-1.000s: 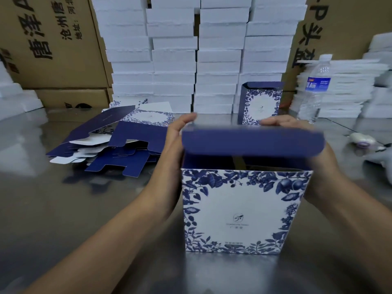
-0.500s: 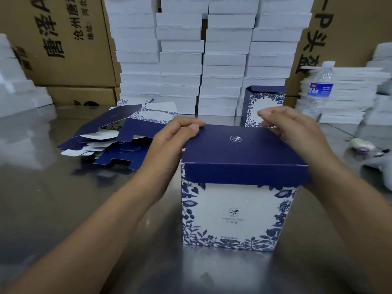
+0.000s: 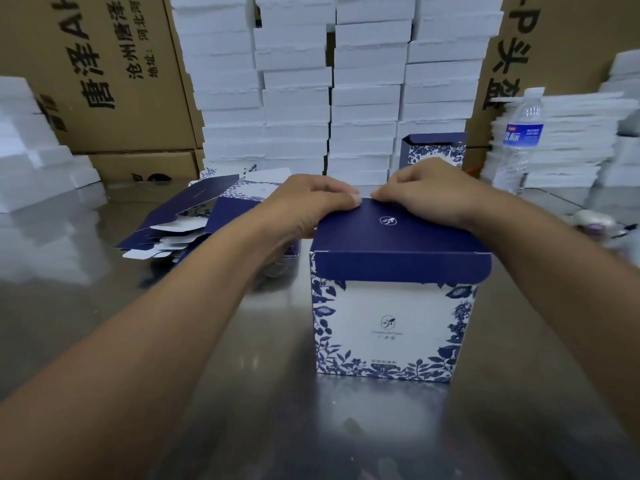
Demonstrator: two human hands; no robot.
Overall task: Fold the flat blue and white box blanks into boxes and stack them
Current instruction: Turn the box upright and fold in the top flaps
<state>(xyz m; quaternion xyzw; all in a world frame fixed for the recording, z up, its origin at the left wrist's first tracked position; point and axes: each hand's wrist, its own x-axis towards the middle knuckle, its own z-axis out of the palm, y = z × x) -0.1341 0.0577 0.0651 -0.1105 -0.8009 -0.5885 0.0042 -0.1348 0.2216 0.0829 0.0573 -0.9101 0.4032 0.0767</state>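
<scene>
Blue-and-white cardboard box (image 3: 388,327) with a leafy floral border stands upright on the shiny metal bench (image 3: 104,323), toward its near edge and a little right of centre. Its dark blue lid panel (image 3: 398,233) lies flat on top, a small white emblem printed at its middle; the same emblem sits on the white front face above tiny lettering too small to read. Left hand (image 3: 311,206) and right hand (image 3: 429,192) both press down on the lid's far edge, fingers curled, fingertips nearly meeting, neither one clasping anything. Left of the box, further back, a loose heap of flat blue and white box blanks (image 3: 194,220) is spread on the bench. One folded blue floral box (image 3: 433,150) stands behind the right hand. Tall stacks of white foam trays (image 3: 329,98) line the back, flanked by brown cartons (image 3: 114,81) with large black Chinese characters. A clear plastic water bottle (image 3: 519,140) with a blue label stands toward the far right.
</scene>
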